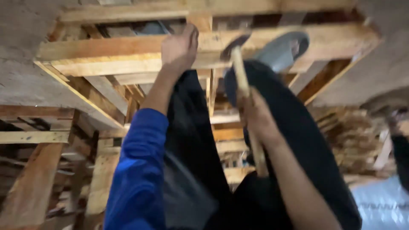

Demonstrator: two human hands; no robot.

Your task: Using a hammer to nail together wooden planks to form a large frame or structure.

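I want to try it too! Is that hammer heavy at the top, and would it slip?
The hammer is probably top-heavy: its dark head sits on a thin wooden handle. The right hand grips mid-handle, which likely steadies it. Bare wood probably gives fair grip. It looks stiff, not bendy.

The wooden pallet [128, 55] offers open slots between its boards, wide enough for fingers. The left hand [179, 47] presses on the front board; the right hand [255, 115] grips a hammer [245, 89] just beside it. A grey shoe [281, 51] blocks the right end. More stacked pallets [38, 140] crowd the left.
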